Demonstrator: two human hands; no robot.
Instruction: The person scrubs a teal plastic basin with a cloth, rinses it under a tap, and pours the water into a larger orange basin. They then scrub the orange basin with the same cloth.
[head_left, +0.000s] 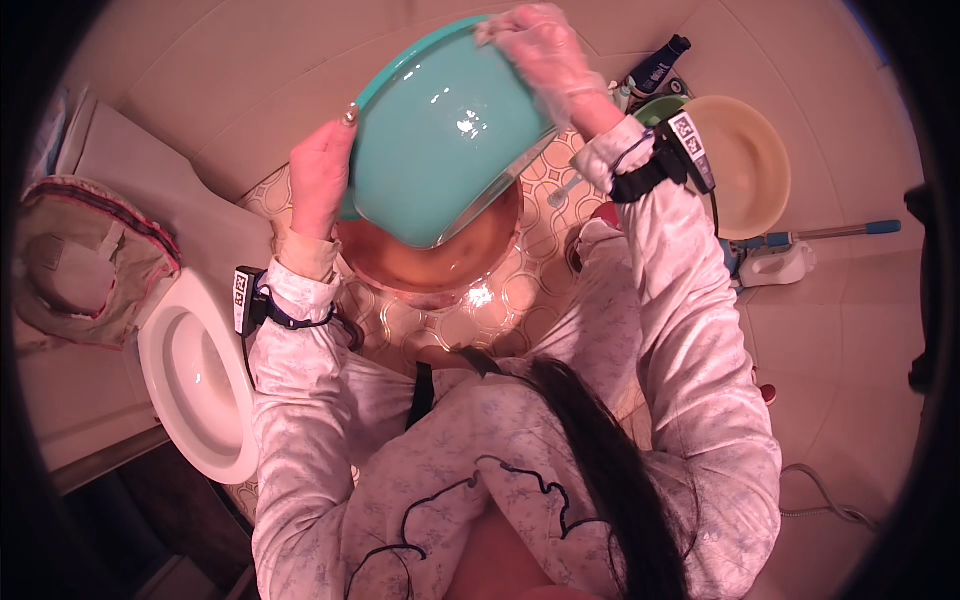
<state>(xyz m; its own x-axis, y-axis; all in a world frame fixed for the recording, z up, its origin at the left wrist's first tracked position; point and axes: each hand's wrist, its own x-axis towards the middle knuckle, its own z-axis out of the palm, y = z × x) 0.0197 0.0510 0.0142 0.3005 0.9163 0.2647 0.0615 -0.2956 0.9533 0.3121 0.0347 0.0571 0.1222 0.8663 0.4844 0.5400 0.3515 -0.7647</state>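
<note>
A glossy turquoise plastic basin hangs tilted in front of me, its underside facing me. My left hand grips its left rim, and my right hand, in a clear thin glove, holds the upper right rim. Below it, partly covered by the turquoise one, a round basin with reddish-brown liquid stands on the patterned floor. The inside of the turquoise basin is turned away, so I cannot tell what it contains.
At left stand a white toilet and a brown cloth piece with red trim. To the right are a cream basin, a dark bottle, a green bowl, a white bottle, a blue-handled tool and a small brush.
</note>
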